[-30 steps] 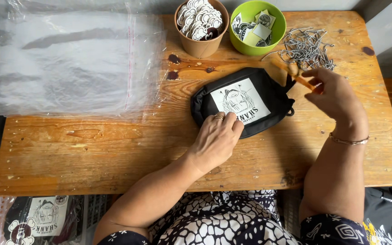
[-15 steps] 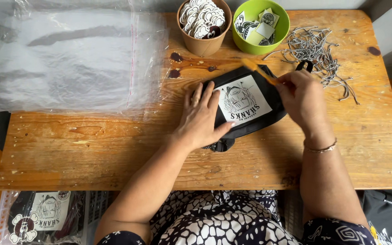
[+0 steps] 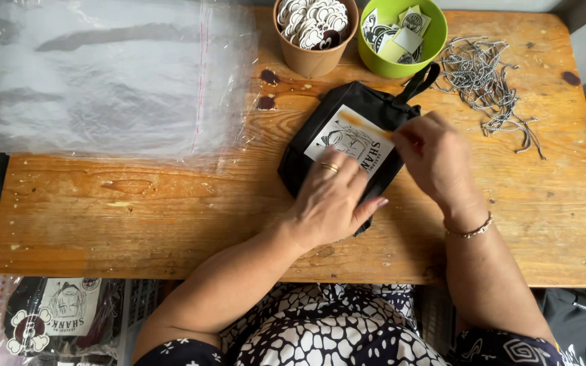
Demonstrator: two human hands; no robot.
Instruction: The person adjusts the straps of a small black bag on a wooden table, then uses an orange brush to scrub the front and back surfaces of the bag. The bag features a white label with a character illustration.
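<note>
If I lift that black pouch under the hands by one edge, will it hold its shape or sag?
Probably sags: the black pouch looks like soft fabric, lying flat under the left hand. Likely light for its size, since it looks thin and unfilled. Unlikely to slide or roll on the wooden table; its strap may dangle.

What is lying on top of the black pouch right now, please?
On the black pouch: a white printed label, the left hand pressing it, the right hand at its edge. The pouch's lower part is covered.
</note>
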